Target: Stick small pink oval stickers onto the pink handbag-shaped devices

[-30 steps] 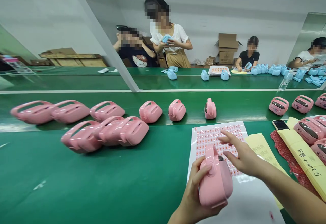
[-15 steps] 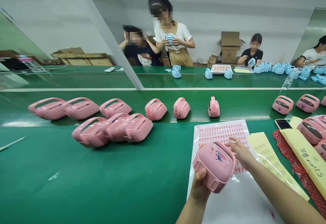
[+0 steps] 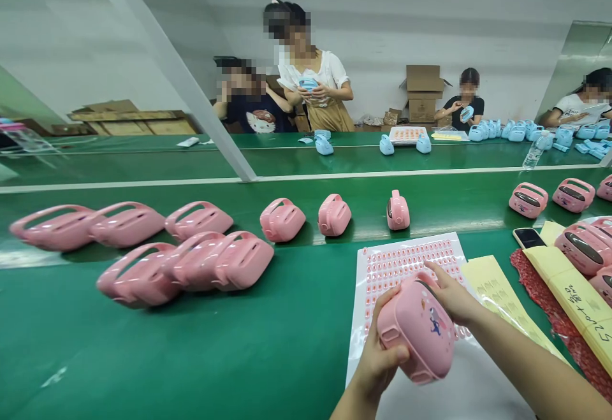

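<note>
Head view: a pink case (image 3: 414,324) held above a white sheet (image 3: 473,385) on the green worktop (image 3: 191,356).
The left hand (image 3: 380,353) grips its side with curled fingers; the right hand (image 3: 452,296) is at its far edge, fingers partly hidden, their grip unclear. Other pink cases (image 3: 246,260) stand leftward; beyond, a co-worker in white (image 3: 329,72) holds something blue (image 3: 308,83) before a pale wall (image 3: 382,18).

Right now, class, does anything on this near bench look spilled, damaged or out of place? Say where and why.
One small oddity: a pale streak on the green bench at lower left, whiter than the surface around it; scuff, scrap or glare, I cannot tell. The held pink case shows no visible damage.
</note>
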Tool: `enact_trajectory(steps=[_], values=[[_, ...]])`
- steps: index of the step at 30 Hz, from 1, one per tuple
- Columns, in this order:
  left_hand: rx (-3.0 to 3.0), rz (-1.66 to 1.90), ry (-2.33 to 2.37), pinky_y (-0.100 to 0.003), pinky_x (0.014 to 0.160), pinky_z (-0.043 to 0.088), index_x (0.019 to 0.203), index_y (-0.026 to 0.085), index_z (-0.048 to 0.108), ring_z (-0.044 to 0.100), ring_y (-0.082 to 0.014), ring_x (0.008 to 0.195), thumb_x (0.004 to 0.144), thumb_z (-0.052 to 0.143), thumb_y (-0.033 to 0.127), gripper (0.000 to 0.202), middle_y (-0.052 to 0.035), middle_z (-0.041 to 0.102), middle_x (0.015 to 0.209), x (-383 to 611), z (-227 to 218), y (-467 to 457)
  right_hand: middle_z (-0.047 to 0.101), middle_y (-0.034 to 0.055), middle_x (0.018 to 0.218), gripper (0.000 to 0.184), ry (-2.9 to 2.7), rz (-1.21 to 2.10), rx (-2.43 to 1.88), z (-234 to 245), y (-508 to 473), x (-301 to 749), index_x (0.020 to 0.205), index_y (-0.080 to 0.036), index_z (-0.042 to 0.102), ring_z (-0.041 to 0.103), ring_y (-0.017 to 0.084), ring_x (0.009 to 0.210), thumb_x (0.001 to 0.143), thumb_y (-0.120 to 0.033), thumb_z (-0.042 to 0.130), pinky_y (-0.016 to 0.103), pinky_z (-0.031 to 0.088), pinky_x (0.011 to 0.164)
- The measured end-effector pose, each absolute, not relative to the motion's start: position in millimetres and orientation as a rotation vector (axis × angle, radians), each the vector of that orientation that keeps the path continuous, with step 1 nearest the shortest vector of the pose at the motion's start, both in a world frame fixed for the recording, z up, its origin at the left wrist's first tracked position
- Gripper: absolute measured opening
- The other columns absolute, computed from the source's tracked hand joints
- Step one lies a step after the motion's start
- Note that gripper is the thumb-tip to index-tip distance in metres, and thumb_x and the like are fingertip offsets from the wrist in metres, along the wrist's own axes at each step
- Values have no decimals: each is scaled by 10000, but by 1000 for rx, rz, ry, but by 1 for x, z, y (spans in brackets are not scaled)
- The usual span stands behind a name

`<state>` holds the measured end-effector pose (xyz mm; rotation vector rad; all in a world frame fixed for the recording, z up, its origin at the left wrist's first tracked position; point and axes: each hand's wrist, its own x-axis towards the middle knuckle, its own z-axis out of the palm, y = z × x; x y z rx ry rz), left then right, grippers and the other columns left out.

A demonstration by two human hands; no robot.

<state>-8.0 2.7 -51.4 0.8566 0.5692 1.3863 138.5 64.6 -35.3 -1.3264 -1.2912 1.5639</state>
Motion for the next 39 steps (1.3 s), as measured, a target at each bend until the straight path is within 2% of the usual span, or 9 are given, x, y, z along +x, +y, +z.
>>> enact_trajectory(steps=[3,6,12,19,24,27,30,34,39], values=[[912,1485,761,-449,924,417,1179,337,517,460,-342,1192,557,762,508,690,-66,544,1267,-7,-66,19,629,-13,683,751,-1393,1267,-1399,-19,95,156,1390,-191,281,548,148,497,728,-365,590,266,426,507],[1066,1410,1108,-440,947,405,1247,298,470,412,-305,1247,706,633,512,604,-97,472,1342,-8,-82,34,658,35,894,786,-1527,715,-1489,3,140,178,1432,-231,120,608,177,636,755,-216,518,283,458,591],[1685,1086,1339,-452,863,464,956,218,654,602,-278,974,747,565,341,258,-114,654,1010,-5,-83,36,610,144,1013,718,-1641,17,-1993,15,229,196,1447,-200,75,644,258,790,811,-113,396,325,453,643],[1731,1107,1456,-383,783,500,818,213,670,626,-239,876,714,548,239,163,-97,677,895,5,-78,30,591,254,922,572,-1638,143,-2015,2,262,198,1373,-35,272,622,365,807,818,-119,381,441,414,634],[1777,1106,1443,-385,778,505,788,219,673,629,-248,882,706,557,248,145,-91,690,842,4,-82,33,577,272,1005,739,-1527,244,-1938,7,254,215,1364,-21,249,593,368,880,746,-270,569,454,423,685],[1803,1102,1365,-434,839,482,795,232,670,614,-274,953,703,557,263,149,-95,691,877,0,-85,36,583,187,1059,588,-1444,234,-1831,8,230,237,1293,-112,370,560,283,963,777,-345,529,406,423,789],[1826,1087,1275,-488,884,449,810,254,676,589,-312,1012,708,567,313,161,-99,688,915,-5,-90,42,616,95,922,320,-1398,244,-1756,0,191,260,974,-165,585,547,227,934,774,-403,509,354,411,833],[1896,1056,1233,-508,883,450,804,265,692,596,-333,998,703,582,391,196,-98,687,927,-11,-98,50,612,36,708,318,-1372,395,-1688,-21,128,273,665,-182,594,562,196,739,712,-492,543,321,442,718],[2009,1003,1311,-474,872,480,826,266,704,603,-319,1007,719,547,435,254,-88,688,960,-16,-105,53,637,22,640,232,-1292,625,-1654,-50,78,267,665,-176,618,581,176,622,685,-401,566,293,452,603]])
